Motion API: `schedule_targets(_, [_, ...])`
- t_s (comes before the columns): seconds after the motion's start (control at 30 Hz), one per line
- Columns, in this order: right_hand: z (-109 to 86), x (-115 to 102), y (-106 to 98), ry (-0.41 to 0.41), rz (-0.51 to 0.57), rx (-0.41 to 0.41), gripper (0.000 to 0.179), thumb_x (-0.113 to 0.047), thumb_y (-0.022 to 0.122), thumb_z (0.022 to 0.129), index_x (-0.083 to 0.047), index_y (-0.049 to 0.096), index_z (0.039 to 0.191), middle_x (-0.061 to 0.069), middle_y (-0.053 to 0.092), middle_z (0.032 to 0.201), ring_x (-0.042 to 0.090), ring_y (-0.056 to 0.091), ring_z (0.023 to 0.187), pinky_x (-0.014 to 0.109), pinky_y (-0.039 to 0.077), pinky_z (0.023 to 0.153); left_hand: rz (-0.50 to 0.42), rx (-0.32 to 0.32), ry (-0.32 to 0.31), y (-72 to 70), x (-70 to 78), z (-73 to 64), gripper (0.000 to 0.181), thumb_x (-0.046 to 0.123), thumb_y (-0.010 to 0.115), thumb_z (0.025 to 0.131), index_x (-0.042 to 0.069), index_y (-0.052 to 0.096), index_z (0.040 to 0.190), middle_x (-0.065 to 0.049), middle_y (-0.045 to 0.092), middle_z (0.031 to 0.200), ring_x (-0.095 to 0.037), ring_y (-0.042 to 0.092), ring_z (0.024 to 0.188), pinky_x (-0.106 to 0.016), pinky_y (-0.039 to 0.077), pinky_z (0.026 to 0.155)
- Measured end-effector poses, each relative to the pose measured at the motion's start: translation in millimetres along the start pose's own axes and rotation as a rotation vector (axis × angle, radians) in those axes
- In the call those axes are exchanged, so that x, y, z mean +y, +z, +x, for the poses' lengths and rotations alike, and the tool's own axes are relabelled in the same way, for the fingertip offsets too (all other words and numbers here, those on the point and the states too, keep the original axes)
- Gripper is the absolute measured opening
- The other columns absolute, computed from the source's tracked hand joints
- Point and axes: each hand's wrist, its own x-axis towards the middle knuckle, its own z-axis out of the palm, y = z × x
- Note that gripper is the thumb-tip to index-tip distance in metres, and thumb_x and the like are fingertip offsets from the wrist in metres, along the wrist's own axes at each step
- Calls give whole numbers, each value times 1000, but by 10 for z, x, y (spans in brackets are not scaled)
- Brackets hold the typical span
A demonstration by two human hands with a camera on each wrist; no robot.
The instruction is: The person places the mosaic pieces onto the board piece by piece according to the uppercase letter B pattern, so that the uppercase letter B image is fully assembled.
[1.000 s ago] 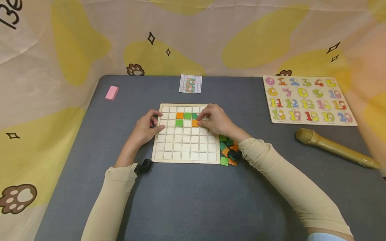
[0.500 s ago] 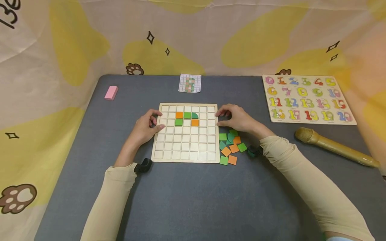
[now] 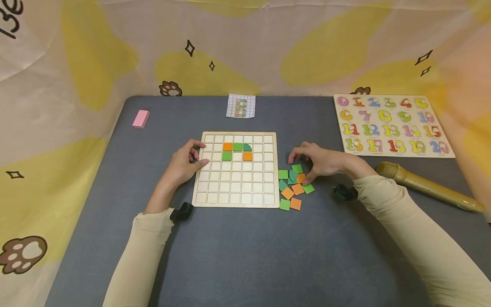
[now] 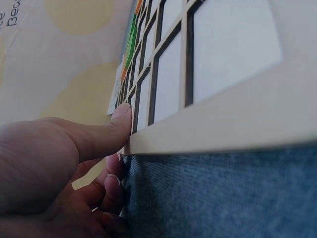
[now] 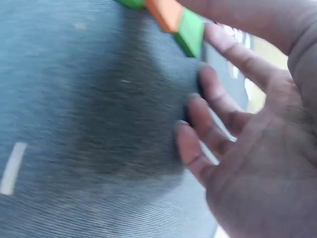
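Note:
A square wooden grid board [image 3: 236,187] lies flat in the middle of the table. In its upper cells sit orange and green square tiles [image 3: 227,156] and a teal quarter-round tile [image 3: 247,147]. My left hand [image 3: 183,165] grips the board's left edge, its thumb [image 4: 116,126] on the rim and its fingers curled alongside. Against the board's right side lies a loose pile of tiles [image 3: 287,193] in orange, green and teal. Above that pile hovers my right hand [image 3: 322,162], thumb and fingers spread apart, the thumb overlapping an orange tile in the head view. Nothing shows between its fingers.
A small pattern card [image 3: 241,106] lies behind the board. At the back left is a pink block [image 3: 141,119]. A number puzzle board [image 3: 399,151] lies at the back right, with a gold microphone [image 3: 429,187] in front of it.
My right hand has left the orange and teal tiles in the grid, passed the board's right edge, and moved right and down to the pile. My left hand stays put.

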Motion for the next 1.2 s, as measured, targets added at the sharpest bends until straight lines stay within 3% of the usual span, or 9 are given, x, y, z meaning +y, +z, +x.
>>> schedule_targets(0.2, [-15, 79, 61, -95, -6, 63, 47, -9, 94, 79, -13, 67, 117, 17, 49, 125, 38, 36, 123, 56, 33, 103, -2, 0, -1, -3, -2, -14, 41, 9, 71, 102, 4, 55, 139, -12, 48, 100, -27, 43, 89, -39, 34, 84])
schedule_targets(0.47, [4, 120, 49, -51, -122, 190, 41, -22, 90, 86, -12, 62, 114, 14, 51, 113, 35, 42, 114, 51, 33, 96, 3, 6, -3, 5, 2, -11, 41, 9, 72, 101, 4, 55, 139, -11, 48, 100, -26, 43, 89, -39, 34, 83])
schedule_targets(0.77, [63, 103, 93, -68, -182, 274, 21, -20, 85, 91, -12, 68, 100, 15, 54, 110, 34, 42, 106, 46, 31, 90, 1, 9, -1, 2, -9, 2, 42, 9, 72, 101, 5, 55, 139, -11, 48, 100, -27, 43, 89, -39, 34, 84])
schedule_targets(1.0, [140, 54, 137, -76, -144, 325, 18, -15, 83, 93, -6, 69, 100, 16, 59, 113, 34, 45, 109, 49, 35, 96, 8, 12, -2, 5, -7, 6, 42, 10, 72, 102, 4, 55, 139, -11, 48, 100, -26, 43, 89, -39, 34, 83])
schedule_targets(1.2, [271, -48, 248, -130, -11, 450, 11, -6, 79, 95, -3, 71, 102, 12, 66, 94, 25, 56, 87, 33, 43, 77, 10, 10, 0, 4, 4, -4, 41, 11, 72, 102, 4, 55, 139, -11, 48, 100, -25, 43, 89, -38, 34, 83])
